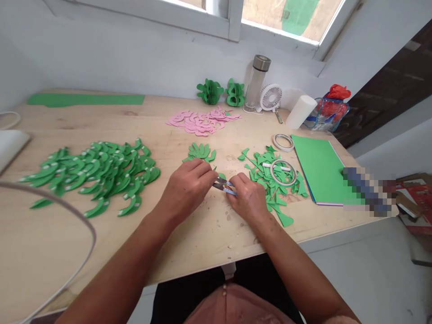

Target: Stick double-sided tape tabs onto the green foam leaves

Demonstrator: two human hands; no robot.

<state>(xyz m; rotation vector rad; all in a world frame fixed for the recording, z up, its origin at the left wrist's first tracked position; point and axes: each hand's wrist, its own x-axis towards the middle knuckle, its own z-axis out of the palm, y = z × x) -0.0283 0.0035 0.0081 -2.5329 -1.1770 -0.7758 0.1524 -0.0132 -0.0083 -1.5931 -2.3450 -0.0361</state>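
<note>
My right hand [249,197] grips small scissors [221,185] by their light-blue handles, with the blades pointing left toward my other hand. Fingers closed, my left hand [189,191] pinches a small piece of green paper [221,176] beside the blades; most of that piece is hidden. Just beyond my left hand lies a small fan of green paper petals [201,152]. Green paper scraps [270,180] are strewn to the right of my right hand. A large heap of curved green paper pieces [108,168] with white strips on them spreads out on the left.
Pink paper cutouts [199,121] lie farther back. Behind them stand folded green paper shapes [209,92], a glass bottle [257,83] and a white fan [271,97]. Tape rolls [283,142] and green sheets [320,166] are on the right. A pale cable [91,238] arcs at left.
</note>
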